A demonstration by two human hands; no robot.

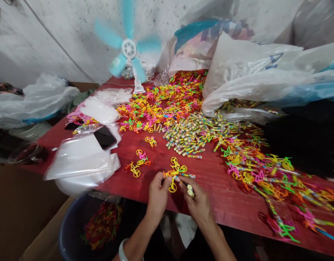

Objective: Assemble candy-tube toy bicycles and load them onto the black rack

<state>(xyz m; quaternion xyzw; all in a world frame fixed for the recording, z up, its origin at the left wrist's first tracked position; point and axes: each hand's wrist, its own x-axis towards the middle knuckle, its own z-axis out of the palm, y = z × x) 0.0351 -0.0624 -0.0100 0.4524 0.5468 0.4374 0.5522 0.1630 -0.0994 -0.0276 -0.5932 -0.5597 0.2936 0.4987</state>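
Observation:
Near the front edge of the red table, my left hand (158, 194) pinches a small yellow and orange plastic toy bicycle (170, 173) between thumb and fingers. My right hand (198, 203) is close beside it, fingers curled around small patterned tubes (190, 191) whose pale ends stick out. Another tube's tip lies at the bicycle, between the two hands; whether it is joined there I cannot tell. Just beyond them sits a yellow wheeled piece (179, 166), partly overlapping the held bicycle. A few finished-looking toy bicycles (139, 163) rest to the left.
A heap of patterned tubes (185, 134) lies mid-table, with colourful bicycle parts (156, 108) behind and more (262, 170) at right. Clear plastic bags (79, 159) and a phone (104, 137) are at left. A fan (129, 49) spins behind. Below stands a blue tub (64, 232).

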